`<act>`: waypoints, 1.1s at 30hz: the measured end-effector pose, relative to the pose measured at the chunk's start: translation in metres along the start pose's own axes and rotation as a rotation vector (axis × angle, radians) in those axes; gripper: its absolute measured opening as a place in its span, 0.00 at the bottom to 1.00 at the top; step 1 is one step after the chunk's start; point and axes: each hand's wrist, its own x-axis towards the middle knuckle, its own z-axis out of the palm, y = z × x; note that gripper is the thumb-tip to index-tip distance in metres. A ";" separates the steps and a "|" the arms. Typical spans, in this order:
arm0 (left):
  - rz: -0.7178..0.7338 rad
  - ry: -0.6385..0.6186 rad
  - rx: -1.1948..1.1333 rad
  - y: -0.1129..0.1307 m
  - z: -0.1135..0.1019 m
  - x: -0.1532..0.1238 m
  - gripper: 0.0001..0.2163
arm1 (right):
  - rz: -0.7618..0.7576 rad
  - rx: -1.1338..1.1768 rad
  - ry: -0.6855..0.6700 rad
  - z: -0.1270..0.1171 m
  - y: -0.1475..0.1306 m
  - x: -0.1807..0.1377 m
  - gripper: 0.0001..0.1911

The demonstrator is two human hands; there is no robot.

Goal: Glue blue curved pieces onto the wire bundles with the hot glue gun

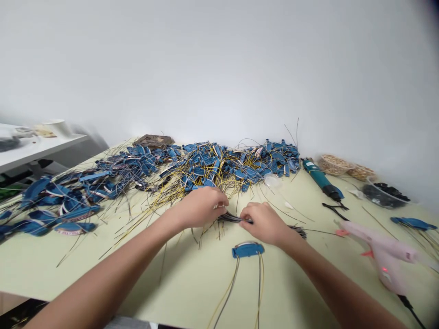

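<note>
My left hand [205, 206] is closed, its fingers pinched at the left end of a bundle of dark wires [229, 218]. Closed around the same bundle farther right is my right hand [262, 221]; cut wire ends [299, 231] stick out past its wrist side. Just in front of both hands lies one blue plastic piece [247, 250] with yellow and dark wires trailing toward me. Behind the hands spreads a large heap of similar blue wired pieces [206, 167], tangled with yellow and dark wires. My fingers partly hide the bundle.
At right lie a pink glue gun [384, 249] with a red light and a teal power tool [320, 179]. Behind them stand tubs of beige bits [333, 164] and black parts [386, 194]. More blue pieces [65, 208] cover the table's left side. A white wall rises behind.
</note>
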 end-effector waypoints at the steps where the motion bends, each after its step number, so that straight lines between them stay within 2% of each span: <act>1: 0.006 -0.004 0.030 -0.002 0.005 0.001 0.08 | 0.002 -0.013 -0.007 0.001 -0.001 0.001 0.12; 6: 0.047 -0.062 0.161 -0.002 0.023 0.009 0.10 | 0.014 -0.033 -0.008 0.003 -0.002 -0.002 0.13; 12: 0.005 -0.114 0.323 0.009 0.026 0.012 0.09 | 0.026 -0.025 0.024 0.005 -0.002 -0.005 0.13; 17: -0.014 -0.075 0.401 0.012 0.027 0.013 0.09 | 0.034 -0.021 0.051 0.006 -0.001 -0.005 0.14; 25: 0.031 -0.012 0.486 0.020 0.027 0.014 0.08 | 0.029 -0.016 0.080 0.010 0.001 -0.005 0.13; 33: 0.052 0.037 0.428 0.020 0.031 0.015 0.07 | 0.031 0.014 0.101 0.012 0.003 -0.005 0.13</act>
